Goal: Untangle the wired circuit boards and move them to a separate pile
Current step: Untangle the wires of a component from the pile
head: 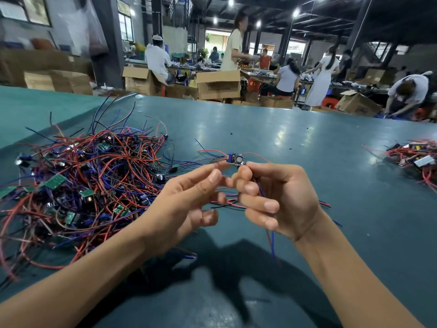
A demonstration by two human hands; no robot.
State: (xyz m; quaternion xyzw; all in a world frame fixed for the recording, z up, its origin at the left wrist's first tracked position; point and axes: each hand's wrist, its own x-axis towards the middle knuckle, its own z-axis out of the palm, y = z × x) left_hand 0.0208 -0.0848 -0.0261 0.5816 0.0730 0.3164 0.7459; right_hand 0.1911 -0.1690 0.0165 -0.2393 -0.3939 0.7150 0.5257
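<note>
Pinching one circuit board (236, 160) between left hand (186, 200) and right hand (281, 197); trailing wires (208, 151) could snag tangled pile (78, 185), dragging others.

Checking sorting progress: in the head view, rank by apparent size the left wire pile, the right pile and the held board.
1. Left pile, by far the largest.
2. Right pile, cut by the frame edge, so full extent unsure.
3. Held board, smallest.
</note>
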